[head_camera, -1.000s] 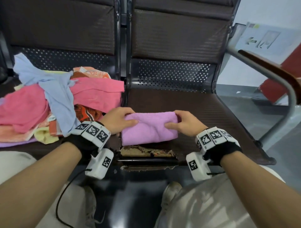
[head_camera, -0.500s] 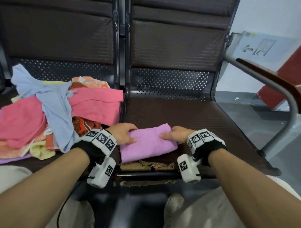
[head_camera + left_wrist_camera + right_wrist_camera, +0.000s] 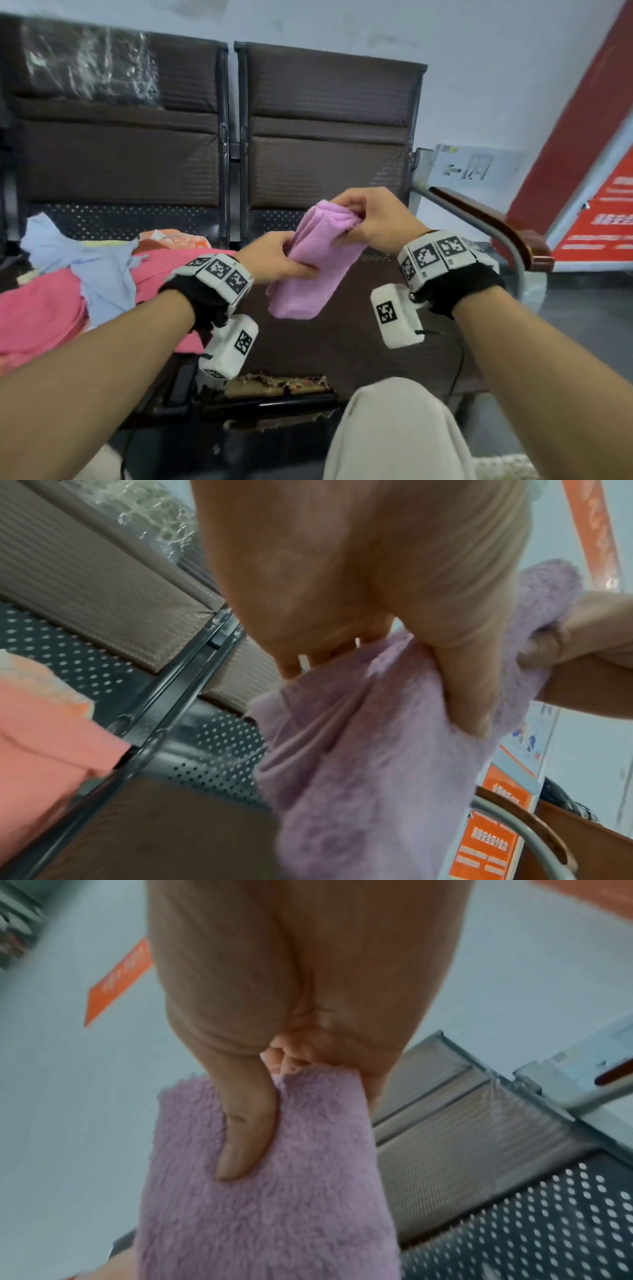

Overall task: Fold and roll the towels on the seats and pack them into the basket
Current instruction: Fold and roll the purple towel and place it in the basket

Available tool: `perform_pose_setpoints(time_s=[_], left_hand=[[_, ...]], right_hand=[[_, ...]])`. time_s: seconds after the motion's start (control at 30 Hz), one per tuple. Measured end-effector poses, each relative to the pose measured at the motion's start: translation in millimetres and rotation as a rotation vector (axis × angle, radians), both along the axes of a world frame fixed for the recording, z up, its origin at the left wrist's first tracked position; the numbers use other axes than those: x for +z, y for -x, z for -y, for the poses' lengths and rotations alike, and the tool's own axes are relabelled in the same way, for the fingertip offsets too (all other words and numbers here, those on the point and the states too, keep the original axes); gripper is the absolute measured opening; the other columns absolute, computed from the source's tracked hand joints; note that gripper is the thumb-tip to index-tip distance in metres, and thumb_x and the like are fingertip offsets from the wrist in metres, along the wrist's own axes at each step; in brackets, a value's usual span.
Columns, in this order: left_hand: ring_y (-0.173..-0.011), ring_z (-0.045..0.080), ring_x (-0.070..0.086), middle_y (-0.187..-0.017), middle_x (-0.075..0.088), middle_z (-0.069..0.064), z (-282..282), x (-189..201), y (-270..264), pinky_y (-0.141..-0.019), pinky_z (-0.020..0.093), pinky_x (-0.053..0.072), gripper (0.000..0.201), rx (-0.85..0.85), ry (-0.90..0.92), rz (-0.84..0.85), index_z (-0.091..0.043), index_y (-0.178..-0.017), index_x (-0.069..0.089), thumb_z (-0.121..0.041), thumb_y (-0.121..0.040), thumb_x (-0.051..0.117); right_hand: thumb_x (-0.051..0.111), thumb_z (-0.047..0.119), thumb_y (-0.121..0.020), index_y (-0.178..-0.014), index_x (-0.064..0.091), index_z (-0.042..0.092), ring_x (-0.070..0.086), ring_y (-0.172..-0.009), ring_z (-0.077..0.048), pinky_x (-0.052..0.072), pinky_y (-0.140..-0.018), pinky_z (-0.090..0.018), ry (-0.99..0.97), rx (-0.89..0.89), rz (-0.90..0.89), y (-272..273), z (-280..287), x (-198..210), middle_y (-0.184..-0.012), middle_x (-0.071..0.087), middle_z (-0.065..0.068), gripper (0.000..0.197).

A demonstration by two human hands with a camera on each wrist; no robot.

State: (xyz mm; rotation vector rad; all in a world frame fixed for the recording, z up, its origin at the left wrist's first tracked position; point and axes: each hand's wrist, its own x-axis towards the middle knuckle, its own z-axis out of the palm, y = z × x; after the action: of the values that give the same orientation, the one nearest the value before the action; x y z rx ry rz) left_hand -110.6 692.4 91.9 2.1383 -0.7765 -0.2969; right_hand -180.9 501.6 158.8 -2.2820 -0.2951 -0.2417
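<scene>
A folded lilac towel (image 3: 313,263) hangs in the air above the right seat (image 3: 342,335), held by both hands. My right hand (image 3: 363,219) pinches its upper end, thumb pressed into the pile (image 3: 246,1139). My left hand (image 3: 281,260) grips its left edge lower down, thumb across the cloth (image 3: 462,685). The towel's lower end (image 3: 359,818) dangles free. On the left seat lies a heap of loose towels: pink (image 3: 37,318), light blue (image 3: 99,270) and orange (image 3: 178,240). No basket is in view.
Two dark brown seats with perforated metal backs (image 3: 325,161) stand against a pale wall. A metal armrest with a wooden top (image 3: 486,222) borders the right seat. The seat's front edge (image 3: 277,387) is torn. My knee (image 3: 394,428) is below. A red sign (image 3: 599,219) stands at right.
The lilac towel has been lifted off the right seat into the air by both hands, and it now hangs nearly upright. The head view has tilted upward.
</scene>
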Motion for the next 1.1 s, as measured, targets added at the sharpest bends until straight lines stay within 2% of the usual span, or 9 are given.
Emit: perform_pose_setpoints(time_s=[0.2, 0.3, 0.47, 0.53, 0.67, 0.77, 0.83, 0.97, 1.1], left_hand=[[-0.094, 0.026, 0.062, -0.097, 0.068, 0.008, 40.1, 43.7, 48.1, -0.084, 0.040, 0.050, 0.028, -0.091, -0.136, 0.201, -0.012, -0.101, 0.062, -0.024, -0.077, 0.068], [-0.088, 0.026, 0.060, -0.096, 0.065, 0.010, 75.7, 54.6, 88.2, -0.076, 0.033, 0.047, 0.023, -0.201, -0.262, 0.269, -0.008, -0.095, 0.060, -0.027, -0.082, 0.060], [-0.081, 0.019, 0.057, -0.093, 0.060, 0.003, 148.0, 37.1, 162.0, -0.072, 0.027, 0.045, 0.015, -0.521, -0.453, 0.283, -0.014, -0.091, 0.054, -0.029, -0.089, 0.053], [-0.081, 0.019, 0.054, -0.089, 0.057, -0.001, 175.1, 19.2, 188.6, -0.068, 0.030, 0.040, 0.019, -0.640, -0.468, 0.269, -0.017, -0.090, 0.050, -0.034, -0.088, 0.059], [-0.073, 0.015, 0.047, -0.078, 0.052, -0.004, 224.7, -34.3, 240.9, -0.057, 0.022, 0.030, 0.027, -0.796, -0.447, 0.216, -0.019, -0.079, 0.046, -0.035, -0.084, 0.068], [-0.077, 0.019, 0.048, -0.083, 0.052, 0.002, 254.3, -88.6, 272.0, -0.060, 0.025, 0.025, 0.024, -0.835, -0.467, 0.182, -0.015, -0.084, 0.048, -0.028, -0.084, 0.068], [-0.085, 0.025, 0.056, -0.087, 0.056, 0.006, 267.5, -128.1, 290.0, -0.062, 0.025, 0.029, 0.017, -0.858, -0.490, 0.141, -0.013, -0.088, 0.050, -0.017, -0.083, 0.066], [-0.100, 0.027, 0.059, -0.104, 0.065, 0.012, 277.5, -198.6, 323.8, -0.076, 0.026, 0.040, 0.031, -0.907, -0.530, 0.064, -0.004, -0.110, 0.060, -0.006, -0.079, 0.060], [-0.103, 0.033, 0.057, -0.109, 0.061, 0.021, 272.9, -252.3, 353.1, -0.083, 0.033, 0.041, 0.017, -0.992, -0.709, -0.041, -0.004, -0.100, 0.051, -0.011, -0.086, 0.057]], right_hand=[[0.076, -0.004, -0.069, -0.098, 0.069, 0.011, 0.066, -0.087, -0.015, 0.052, -0.082, -0.031, -0.196, -0.222, 0.120, 85.8, 44.2, 7.4, -0.093, 0.072, -0.004, 0.033], [0.071, -0.006, -0.073, -0.097, 0.069, 0.013, 0.064, -0.084, -0.004, 0.051, -0.077, -0.019, -0.321, -0.302, 0.142, 140.9, 70.8, -5.0, -0.092, 0.070, 0.000, 0.031], [0.069, -0.008, -0.075, -0.093, 0.068, 0.018, 0.062, -0.083, -0.006, 0.048, -0.077, -0.021, -0.504, -0.510, 0.177, 240.8, 117.5, -53.9, -0.087, 0.069, 0.005, 0.031], [0.072, -0.004, -0.073, -0.094, 0.069, 0.017, 0.064, -0.081, -0.006, 0.049, -0.074, -0.020, -0.562, -0.633, 0.201, 282.8, 134.4, -81.1, -0.085, 0.071, 0.006, 0.029], [0.075, -0.005, -0.070, -0.090, 0.069, 0.017, 0.062, -0.082, -0.011, 0.050, -0.080, -0.030, -0.624, -0.862, 0.159, 359.2, 157.5, -142.6, -0.086, 0.070, 0.002, 0.030], [0.075, -0.008, -0.070, -0.094, 0.067, 0.017, 0.062, -0.085, -0.012, 0.050, -0.084, -0.028, -0.598, -0.965, 0.068, 401.1, 164.3, -189.0, -0.090, 0.069, -0.001, 0.036], [0.072, -0.010, -0.070, -0.097, 0.065, 0.020, 0.062, -0.085, -0.011, 0.051, -0.081, -0.020, -0.550, -1.010, -0.014, 421.7, 166.0, -217.8, -0.092, 0.069, 0.003, 0.040], [0.067, -0.007, -0.074, -0.107, 0.065, 0.010, 0.062, -0.089, -0.016, 0.050, -0.083, -0.027, -0.471, -1.113, -0.212, 452.9, 161.3, -264.9, -0.098, 0.067, -0.003, 0.038], [0.062, 0.004, -0.081, -0.111, 0.066, 0.009, 0.060, -0.091, -0.018, 0.048, -0.081, -0.025, -0.275, -1.118, -0.452, 468.8, 160.6, -293.3, -0.100, 0.068, -0.005, 0.030]])
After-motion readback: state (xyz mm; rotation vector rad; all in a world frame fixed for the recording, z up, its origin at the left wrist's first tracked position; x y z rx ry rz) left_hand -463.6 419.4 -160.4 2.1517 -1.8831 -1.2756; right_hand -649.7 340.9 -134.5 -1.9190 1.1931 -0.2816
